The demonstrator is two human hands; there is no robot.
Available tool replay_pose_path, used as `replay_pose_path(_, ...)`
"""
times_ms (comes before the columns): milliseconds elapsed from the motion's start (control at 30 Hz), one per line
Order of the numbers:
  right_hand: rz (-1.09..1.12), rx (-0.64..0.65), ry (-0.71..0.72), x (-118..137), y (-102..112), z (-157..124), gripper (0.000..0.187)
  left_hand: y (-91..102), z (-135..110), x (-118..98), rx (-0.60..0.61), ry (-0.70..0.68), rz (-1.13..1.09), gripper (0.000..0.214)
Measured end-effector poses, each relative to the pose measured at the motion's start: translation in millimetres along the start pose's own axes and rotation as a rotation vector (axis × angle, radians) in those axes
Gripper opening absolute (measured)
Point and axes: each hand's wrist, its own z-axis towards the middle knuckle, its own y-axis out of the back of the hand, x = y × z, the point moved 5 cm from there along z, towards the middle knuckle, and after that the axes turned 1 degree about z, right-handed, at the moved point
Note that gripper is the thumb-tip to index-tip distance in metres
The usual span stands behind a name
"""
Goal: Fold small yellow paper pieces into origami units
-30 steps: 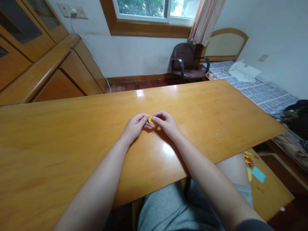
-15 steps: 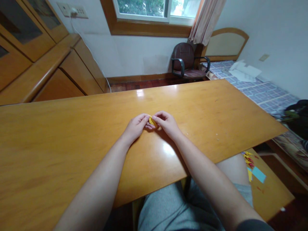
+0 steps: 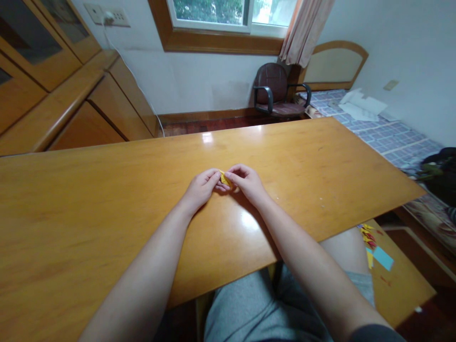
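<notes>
A small folded piece of yellow paper (image 3: 224,179) sits pinched between both of my hands over the middle of the wooden table (image 3: 107,199). My left hand (image 3: 200,188) grips its left side with the fingertips closed on it. My right hand (image 3: 246,182) holds the right side, fingers curled and pressed on the paper. Both forearms rest on the tabletop. Most of the paper is hidden by my fingers.
A low wooden stool (image 3: 399,275) at the lower right carries several coloured paper scraps (image 3: 374,244). Behind the table stand a dark armchair (image 3: 276,92), a bed (image 3: 388,133) and wooden cabinets (image 3: 60,85) along the left wall.
Both hands stay in nearly the same spot; the fingers have shifted only slightly on the yellow paper.
</notes>
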Motion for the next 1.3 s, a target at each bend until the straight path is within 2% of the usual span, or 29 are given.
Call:
replay_pose_path(700,-0.023,-0.039,0.008,-2.1,2.1,-0.4,0.034,-0.8,-1.1,0.1,-0.009,0.010,-0.019,0.041)
replay_pose_path(1033,-0.040,-0.019,0.005,-2.6,0.3,0.2,0.036,1.2,-0.8,1.0,-0.072,0.025,-0.012,0.042)
replay_pose_path(1300,-0.073,-0.003,0.079,3.6,1.0,-0.5,0.034,5.9,-0.9,-3.6,-0.156,0.021,-0.045,0.040)
